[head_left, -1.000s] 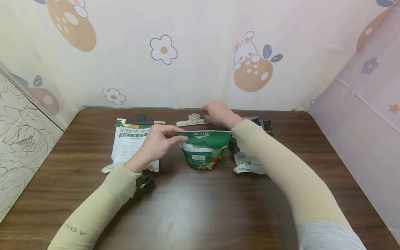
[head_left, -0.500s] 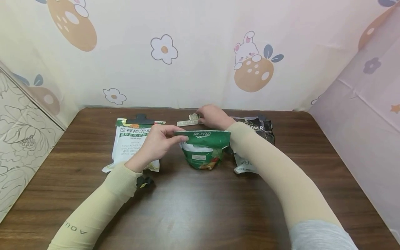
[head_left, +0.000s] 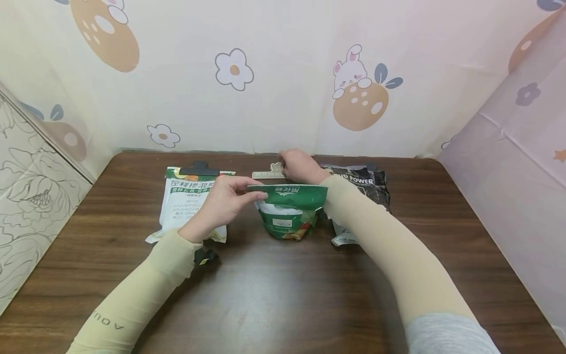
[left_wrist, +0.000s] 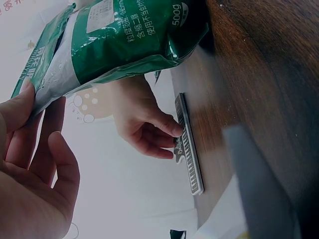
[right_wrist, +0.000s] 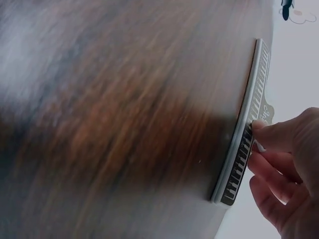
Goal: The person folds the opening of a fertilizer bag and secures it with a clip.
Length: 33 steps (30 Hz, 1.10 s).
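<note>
My left hand (head_left: 227, 204) pinches the left end of a green pouch's folded top edge between thumb and fingers; the green pouch (head_left: 285, 223) stands in the middle of the table, and its side shows "500g" in the left wrist view. Behind it, my right hand (head_left: 302, 166) holds a long clip (head_left: 265, 174) by its handle. In the right wrist view this clip (right_wrist: 244, 134) has a piano-key pattern along its bar, with my thumb on the near face and fingers behind. The clip's right part is hidden by my hand in the head view.
At left lies a white and green bag (head_left: 187, 199) with a black clip (head_left: 200, 168) on its top. A black and white bag (head_left: 364, 184) lies at right, partly behind my right sleeve. A patterned curtain (head_left: 283, 98) hangs behind the table (head_left: 265, 300).
My right hand has moved left and slightly down onto the clip and now pinches its handle. More of the black and white bag shows. My left hand keeps its hold on the pouch.
</note>
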{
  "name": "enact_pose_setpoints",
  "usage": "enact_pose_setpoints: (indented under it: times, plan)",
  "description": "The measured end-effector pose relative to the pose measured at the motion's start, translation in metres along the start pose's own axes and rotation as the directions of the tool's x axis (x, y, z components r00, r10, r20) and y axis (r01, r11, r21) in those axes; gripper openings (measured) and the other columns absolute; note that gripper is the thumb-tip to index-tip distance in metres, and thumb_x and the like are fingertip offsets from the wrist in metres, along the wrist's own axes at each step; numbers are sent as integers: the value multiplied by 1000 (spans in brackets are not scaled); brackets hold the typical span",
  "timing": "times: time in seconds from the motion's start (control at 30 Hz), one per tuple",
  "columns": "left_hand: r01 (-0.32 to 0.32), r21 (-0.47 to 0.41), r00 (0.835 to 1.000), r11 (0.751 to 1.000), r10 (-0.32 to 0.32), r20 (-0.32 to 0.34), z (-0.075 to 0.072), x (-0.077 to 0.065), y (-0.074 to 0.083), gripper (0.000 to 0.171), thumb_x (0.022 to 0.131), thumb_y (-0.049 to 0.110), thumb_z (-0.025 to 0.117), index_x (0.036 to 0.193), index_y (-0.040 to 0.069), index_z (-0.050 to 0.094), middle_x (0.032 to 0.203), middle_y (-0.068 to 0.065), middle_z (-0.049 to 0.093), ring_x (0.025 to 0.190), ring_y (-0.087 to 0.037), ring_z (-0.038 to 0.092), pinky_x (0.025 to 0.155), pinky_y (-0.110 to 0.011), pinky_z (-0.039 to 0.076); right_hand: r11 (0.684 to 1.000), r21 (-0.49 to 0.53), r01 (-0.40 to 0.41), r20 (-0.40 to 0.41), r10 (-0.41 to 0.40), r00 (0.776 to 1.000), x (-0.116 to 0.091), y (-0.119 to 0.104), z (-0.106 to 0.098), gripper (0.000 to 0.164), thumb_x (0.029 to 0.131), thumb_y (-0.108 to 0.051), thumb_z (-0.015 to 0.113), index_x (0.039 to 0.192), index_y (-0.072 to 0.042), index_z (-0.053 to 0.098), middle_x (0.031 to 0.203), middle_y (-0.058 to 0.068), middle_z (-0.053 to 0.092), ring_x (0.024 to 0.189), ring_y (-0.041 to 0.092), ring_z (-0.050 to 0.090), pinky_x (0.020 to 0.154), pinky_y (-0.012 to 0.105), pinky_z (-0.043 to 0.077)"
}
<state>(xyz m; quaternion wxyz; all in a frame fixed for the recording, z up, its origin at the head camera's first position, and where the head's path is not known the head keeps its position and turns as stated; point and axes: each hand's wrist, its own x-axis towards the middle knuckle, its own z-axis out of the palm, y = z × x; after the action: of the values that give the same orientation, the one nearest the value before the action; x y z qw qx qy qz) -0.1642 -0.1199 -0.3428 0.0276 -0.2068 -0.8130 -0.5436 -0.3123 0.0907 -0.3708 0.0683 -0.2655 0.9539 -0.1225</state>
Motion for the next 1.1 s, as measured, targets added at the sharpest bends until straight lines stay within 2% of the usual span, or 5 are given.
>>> enact_pose_setpoints:
  times: [0.3,0.53,0.83,1.0,1.1]
  plan:
    - [-17,17,1000,1000,17,-3,1,0,-2,13,85,19,81,97,15,79,91,5,74,76,-14,67,61,-30,50,996,80,-41,-27,43,999,-3,-3,-3,23,91,-4,64,114,-1,66,109,10,58,99,23,57,88,38,49]
    - [-2,11,1000,1000,2,-3,1,-1,0,15,85,20,81,98,14,79,94,2,74,77,-15,69,64,-31,53,977,201,-63,8,63,998,-6,-2,-3,8,90,-3,66,98,-5,66,96,8,65,86,22,57,78,37,49]
    - [17,4,1000,1000,-17,-8,1,-2,1,14,86,20,81,98,14,78,95,2,74,79,-15,70,68,-35,55,952,290,-96,4,99,995,-10,-4,-3,14,94,-21,73,91,-7,72,85,5,68,77,20,58,69,33,48]
    - [21,-6,1000,1000,-21,2,0,-2,1,15,85,20,81,99,13,78,94,1,74,77,-16,69,67,-34,54,944,316,-91,-7,98,995,-11,-3,-1,16,93,-19,73,101,-6,69,91,6,67,83,20,60,73,34,49]
    - [16,6,1000,1000,-16,6,0,-2,2,17,85,20,82,100,13,78,95,1,74,77,-17,69,67,-35,55,935,342,-93,-11,103,995,-11,-2,-1,30,92,-17,74,117,-5,65,97,7,66,88,21,61,77,35,51]
